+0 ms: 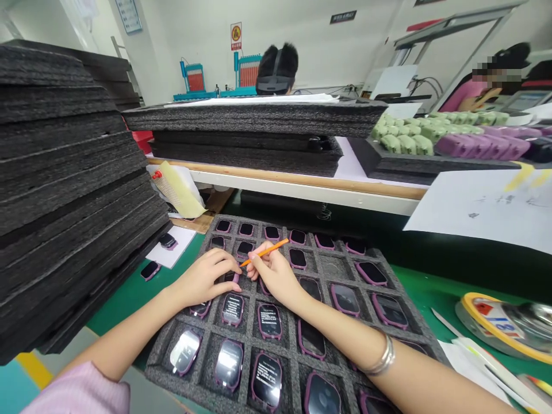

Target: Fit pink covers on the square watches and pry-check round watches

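On the green bench [129,293] in front of me lies a foam tray [330,268], with purple-cased watches face up in its cells. My left hand [202,282] sits over the tray's middle left. Its fingers are drawn close together, with the tips on one watch [234,278] in its cell. I cannot tell whether that grip pinches the watch or only presses on it. My right hand [276,275] is just beside it, its grip closed on an orange stick [264,252]. The stick's near tip points at that same watch, and its far end tilts up and away to the right. A bracelet [382,359] rings my right wrist. A tall foam stack [64,190] stands left of the tray.
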Available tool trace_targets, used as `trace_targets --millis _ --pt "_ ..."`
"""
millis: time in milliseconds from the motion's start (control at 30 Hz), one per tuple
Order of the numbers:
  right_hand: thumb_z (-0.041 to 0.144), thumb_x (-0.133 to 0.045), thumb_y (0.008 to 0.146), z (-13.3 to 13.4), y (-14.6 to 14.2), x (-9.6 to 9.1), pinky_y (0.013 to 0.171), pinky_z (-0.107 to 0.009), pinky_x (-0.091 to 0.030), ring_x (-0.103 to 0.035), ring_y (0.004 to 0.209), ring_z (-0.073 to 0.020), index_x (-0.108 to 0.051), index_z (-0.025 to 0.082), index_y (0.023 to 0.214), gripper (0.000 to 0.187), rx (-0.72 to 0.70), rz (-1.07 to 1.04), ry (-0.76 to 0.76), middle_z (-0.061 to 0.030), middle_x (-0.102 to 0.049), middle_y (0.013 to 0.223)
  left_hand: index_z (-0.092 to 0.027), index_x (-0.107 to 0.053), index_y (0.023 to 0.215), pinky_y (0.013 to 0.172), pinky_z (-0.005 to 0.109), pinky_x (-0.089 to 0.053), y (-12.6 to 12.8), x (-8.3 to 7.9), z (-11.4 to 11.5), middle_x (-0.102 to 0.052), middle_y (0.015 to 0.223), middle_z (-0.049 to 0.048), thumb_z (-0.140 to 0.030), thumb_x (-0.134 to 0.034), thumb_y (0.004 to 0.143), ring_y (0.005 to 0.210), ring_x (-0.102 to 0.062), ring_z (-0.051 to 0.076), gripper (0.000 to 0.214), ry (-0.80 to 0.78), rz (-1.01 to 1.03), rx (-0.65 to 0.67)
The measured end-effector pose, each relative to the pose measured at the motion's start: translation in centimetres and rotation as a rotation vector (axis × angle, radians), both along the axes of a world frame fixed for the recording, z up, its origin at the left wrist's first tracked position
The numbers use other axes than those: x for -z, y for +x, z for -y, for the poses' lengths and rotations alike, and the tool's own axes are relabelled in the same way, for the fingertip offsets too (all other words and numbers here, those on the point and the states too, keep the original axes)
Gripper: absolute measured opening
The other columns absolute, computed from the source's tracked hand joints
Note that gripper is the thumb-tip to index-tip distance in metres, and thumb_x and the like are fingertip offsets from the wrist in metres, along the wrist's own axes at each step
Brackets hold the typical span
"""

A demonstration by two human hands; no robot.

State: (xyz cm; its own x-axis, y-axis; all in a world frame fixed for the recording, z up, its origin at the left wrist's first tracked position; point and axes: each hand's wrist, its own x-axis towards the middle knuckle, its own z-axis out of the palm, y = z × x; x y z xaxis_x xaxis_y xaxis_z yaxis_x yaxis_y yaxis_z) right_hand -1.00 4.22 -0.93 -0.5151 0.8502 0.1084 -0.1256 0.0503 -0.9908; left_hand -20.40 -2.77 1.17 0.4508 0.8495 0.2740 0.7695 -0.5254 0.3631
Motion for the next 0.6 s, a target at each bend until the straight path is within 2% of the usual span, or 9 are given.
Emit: trace_targets --millis 233,467,600 --pt "0.066 -0.069 0.079 0.12 0.38 0.47 0.058 -0.029 -0.055 -0.064 0.057 -0.0138 -0.05 0.023 0.083 0.047 -0.047 0.016 -0.008 0.0008 -0.066 0.066 -0.019 -0.055 0.113 0.091 0.04 -0.051 -0.05 0.36 0.14 -0.066 0.109 0.0085 -0.049 -0.074 0.084 0.103 -0.062 0.025 0.046 -0.033 0.069 -0.114" --pt "0.068 -0.069 0.078 0.15 0.39 0.43 0.059 -0.03 -0.056 -0.065 0.058 -0.0145 -0.051 0.023 0.082 0.049 -0.053 0.034 0.004 0.0003 -0.066 0.066 -0.021 -0.054 0.112 0.092 0.039 -0.05 0.27 0.39 0.15 -0.065 0.108 0.0071 -0.05 -0.074 0.083 0.104 -0.062 0.025 0.046 -0.034 0.071 -0.128" --pt "0.066 -0.07 0.078 0.24 0.4 0.47 0.058 -0.03 -0.056 -0.065 0.058 -0.0153 -0.051 0.023 0.082 0.047 -0.036 0.035 0.011 -0.0002 -0.066 0.066 -0.02 -0.058 0.106 0.094 0.044 -0.046 -0.26 0.31 0.06 -0.063 0.105 0.0075 -0.059 -0.073 0.08 0.102 -0.057 0.027 0.049 0.007 0.042 -0.185"
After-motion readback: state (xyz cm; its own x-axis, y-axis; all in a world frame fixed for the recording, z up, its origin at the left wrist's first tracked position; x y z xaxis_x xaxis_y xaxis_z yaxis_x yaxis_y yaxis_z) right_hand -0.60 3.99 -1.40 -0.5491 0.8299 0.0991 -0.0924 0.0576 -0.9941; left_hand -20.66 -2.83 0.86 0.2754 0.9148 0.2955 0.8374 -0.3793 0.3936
